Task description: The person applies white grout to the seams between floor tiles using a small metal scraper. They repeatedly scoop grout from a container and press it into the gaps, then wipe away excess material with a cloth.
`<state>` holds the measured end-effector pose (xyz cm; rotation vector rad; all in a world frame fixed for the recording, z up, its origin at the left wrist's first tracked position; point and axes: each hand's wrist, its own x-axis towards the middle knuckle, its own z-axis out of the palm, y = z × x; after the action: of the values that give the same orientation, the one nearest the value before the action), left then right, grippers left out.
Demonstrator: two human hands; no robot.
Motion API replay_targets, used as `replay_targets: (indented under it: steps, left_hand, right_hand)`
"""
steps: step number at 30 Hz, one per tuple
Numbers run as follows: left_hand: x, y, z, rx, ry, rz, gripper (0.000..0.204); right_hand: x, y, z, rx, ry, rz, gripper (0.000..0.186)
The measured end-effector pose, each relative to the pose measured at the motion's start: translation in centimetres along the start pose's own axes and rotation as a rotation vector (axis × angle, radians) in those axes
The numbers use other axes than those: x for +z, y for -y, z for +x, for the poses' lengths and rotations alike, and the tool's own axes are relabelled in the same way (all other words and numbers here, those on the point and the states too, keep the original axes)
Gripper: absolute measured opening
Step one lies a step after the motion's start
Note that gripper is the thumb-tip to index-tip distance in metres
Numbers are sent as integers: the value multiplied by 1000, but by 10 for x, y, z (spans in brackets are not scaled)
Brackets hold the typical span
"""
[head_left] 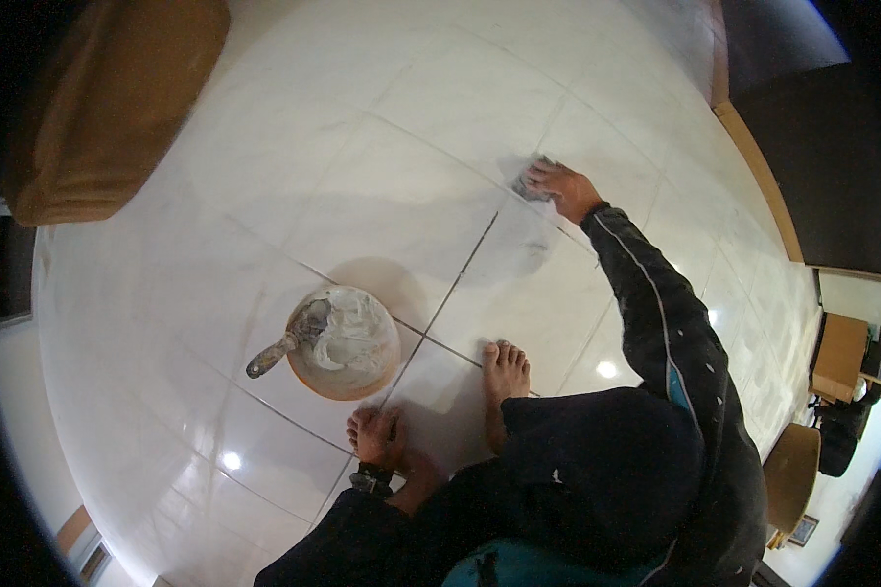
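Note:
My right hand is stretched out over the white tiled floor, its fingers closed over a grey, smeared cloth or sponge pressed to a tile joint. Whitish smears mark the tile beside it. My left hand, with a dark watch at its wrist, is low by my left foot; its fingers are hard to make out against the toes. In front of it stands a round tub of whitish grout paste. A putty knife leans in the paste, its worn handle sticking out over the left rim.
My bare right foot is on the tiles, right of the tub. Dark, unfilled-looking joints cross near it. A brown covered piece of furniture stands at the far left. Dark furniture with a wooden edge lines the right, with a cardboard box beyond.

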<state>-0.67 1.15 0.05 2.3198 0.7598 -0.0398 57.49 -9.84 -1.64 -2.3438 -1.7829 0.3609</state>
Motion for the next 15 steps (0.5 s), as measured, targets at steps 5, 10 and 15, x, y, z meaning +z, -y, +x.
replay_targets:
  steps: [5, 10, 15]
  left_hand:
    - [4, 11, -6, 25, -30, -4, 28]
    - [7, 15, -7, 60, -47, -1, 28]
    - [5, 10, -4, 23, -22, 4, 27]
  right_hand:
    - [-40, 6, -6, -1, 282, -15, 54]
    - [-47, 5, 17, 181, 34, 1, 46]
    - [-34, 15, 46, 325, -74, -94, 46]
